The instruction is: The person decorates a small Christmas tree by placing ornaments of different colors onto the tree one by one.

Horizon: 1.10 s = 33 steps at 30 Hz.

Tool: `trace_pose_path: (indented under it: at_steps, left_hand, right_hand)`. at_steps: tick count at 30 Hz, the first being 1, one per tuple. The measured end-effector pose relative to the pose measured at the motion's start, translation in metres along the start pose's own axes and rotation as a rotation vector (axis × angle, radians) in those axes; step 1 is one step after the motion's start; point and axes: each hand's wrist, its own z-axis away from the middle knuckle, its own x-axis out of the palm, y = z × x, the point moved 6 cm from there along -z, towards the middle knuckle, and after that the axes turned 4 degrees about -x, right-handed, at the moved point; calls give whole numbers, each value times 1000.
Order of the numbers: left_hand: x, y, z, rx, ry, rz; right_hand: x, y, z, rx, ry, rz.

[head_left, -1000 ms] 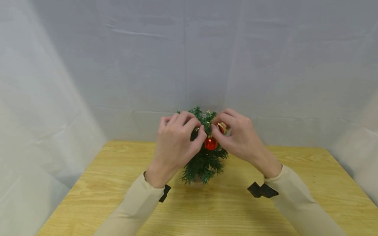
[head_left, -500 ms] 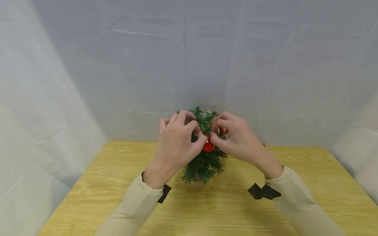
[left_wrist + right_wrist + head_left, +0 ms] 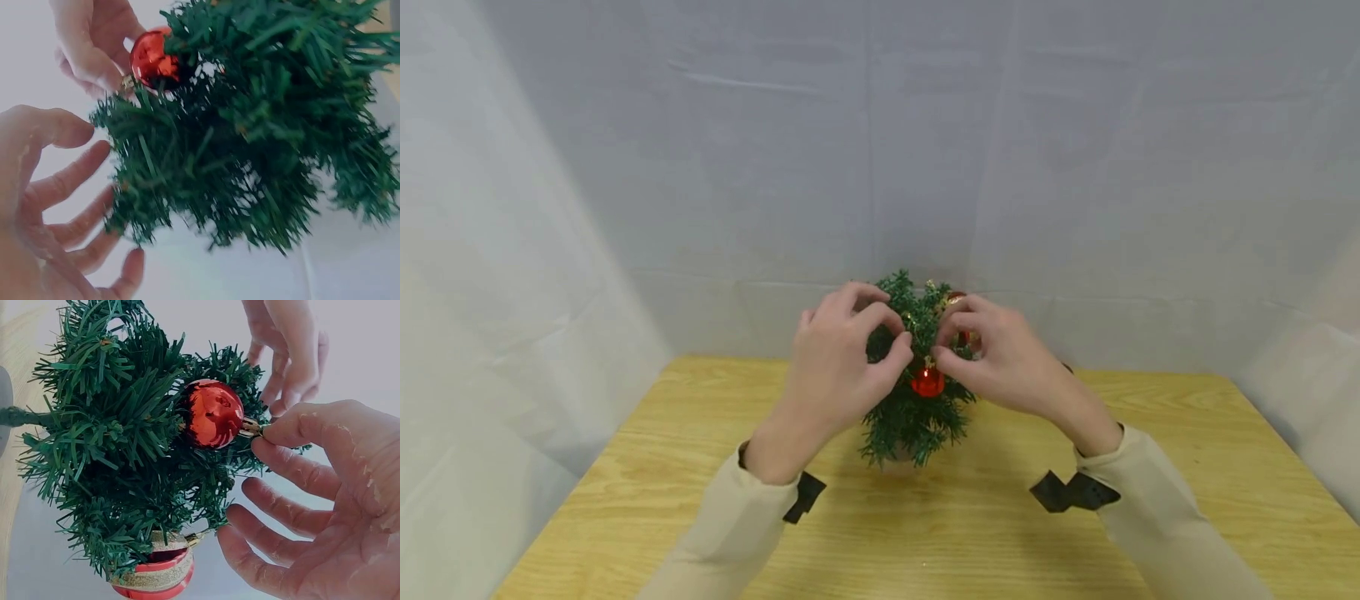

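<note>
A small artificial Christmas tree (image 3: 917,421) stands upright on the table, both hands at its upper part. A shiny red bauble (image 3: 928,382) hangs at its front. My right hand (image 3: 1003,354) pinches the bauble's gold cap (image 3: 251,427) between thumb and index finger, the other fingers loosely spread. On the tree's left side, my left hand (image 3: 842,358) has its fingers curved and parted, the tips right at the green needles (image 3: 125,187) in the left wrist view. Nothing shows between its thumb and index finger.
A red bauble with gold glitter bands (image 3: 159,578) hangs on the tree's right side, partly behind the right hand in the head view. The wooden table (image 3: 700,467) has pale sheeting (image 3: 775,167) behind it and at both sides.
The red bauble has dropped lower on the tree's front, and my right hand has come down slightly with it. My left hand has drawn away to the left from the bauble.
</note>
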Motion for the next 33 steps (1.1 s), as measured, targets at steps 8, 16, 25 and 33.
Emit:
trace_pose_path:
  at_steps: [8, 16, 25, 33]
  left_hand:
    - [-9, -27, 12, 61, 76, 49]
    - [-9, -44, 25, 105, 125, 96]
    - [-10, -43, 26, 207, 204, 79]
    - [-11, -42, 29, 246, 240, 59]
  right_hand:
    - [-8, 2, 15, -39, 93, -17]
    - [-23, 20, 53, -211, 301, 5]
    - [-39, 55, 86, -115, 314, 99]
    - [-47, 81, 111, -45, 319, 148]
